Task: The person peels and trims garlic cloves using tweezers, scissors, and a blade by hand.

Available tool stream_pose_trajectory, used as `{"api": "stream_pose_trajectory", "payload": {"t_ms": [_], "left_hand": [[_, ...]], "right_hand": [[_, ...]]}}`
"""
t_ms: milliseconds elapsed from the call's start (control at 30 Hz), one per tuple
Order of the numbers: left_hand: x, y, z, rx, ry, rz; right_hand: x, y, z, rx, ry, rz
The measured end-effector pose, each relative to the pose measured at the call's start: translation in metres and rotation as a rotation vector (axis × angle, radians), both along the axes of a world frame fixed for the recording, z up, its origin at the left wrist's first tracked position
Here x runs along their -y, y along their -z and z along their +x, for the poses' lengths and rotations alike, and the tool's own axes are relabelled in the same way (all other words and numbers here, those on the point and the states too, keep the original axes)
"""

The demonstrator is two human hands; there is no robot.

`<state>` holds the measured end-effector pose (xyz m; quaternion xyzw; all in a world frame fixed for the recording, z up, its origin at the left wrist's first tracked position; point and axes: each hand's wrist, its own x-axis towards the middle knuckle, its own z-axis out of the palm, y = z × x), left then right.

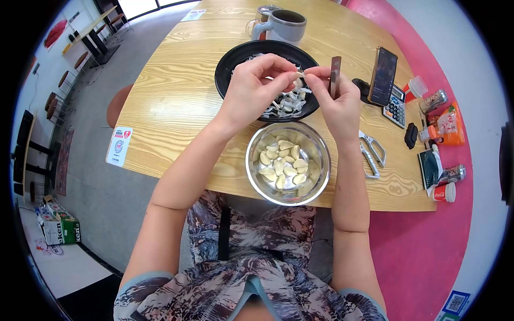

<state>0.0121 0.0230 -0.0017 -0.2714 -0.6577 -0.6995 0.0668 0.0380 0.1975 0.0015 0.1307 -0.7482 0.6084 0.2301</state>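
Observation:
Above the black pan (224,80), my left hand (262,83) pinches a small garlic clove (300,75) between thumb and forefinger. My right hand (334,93) meets it from the other side, thumb and forefinger closed at the clove, with a flat metal blade (335,75) standing up from its curled fingers. Papery garlic skins (289,105) lie in the pan. Just below it, near the table edge, a steel bowl (254,176) holds several peeled cloves (289,171).
A large grey mug (288,28) stands behind the pan. To the right are scissors (373,155), a propped phone (383,77), a calculator (395,109), a dark case (411,136), jars, cups and an orange packet (451,125). A sticker (119,145) marks the left table edge.

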Motion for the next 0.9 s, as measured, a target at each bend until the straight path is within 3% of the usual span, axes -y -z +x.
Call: {"api": "stream_pose_trajectory", "payload": {"t_ms": [333, 600, 733, 800, 833, 900], "left_hand": [[0.0, -0.002, 0.004, -0.131, -0.035, -0.139], [0.005, -0.003, -0.002, 0.121, 0.234, 0.166], [0.002, -0.003, 0.002, 0.167, 0.201, 0.176], [-0.001, -0.003, 0.007, -0.151, -0.09, -0.116], [-0.002, -0.002, 0.006, -0.151, -0.09, -0.116], [-0.001, 0.003, 0.002, -0.539, -0.248, -0.278]], "right_hand": [[0.002, -0.001, 0.004, 0.057, -0.015, 0.068], [0.004, 0.0, 0.005, 0.142, -0.166, -0.18], [0.009, 0.005, 0.004, 0.12, -0.137, -0.221], [0.008, 0.007, 0.003, 0.127, -0.119, -0.225], [0.009, 0.007, 0.002, 0.122, -0.111, -0.225], [0.011, 0.008, 0.002, 0.119, -0.109, -0.223]]}}
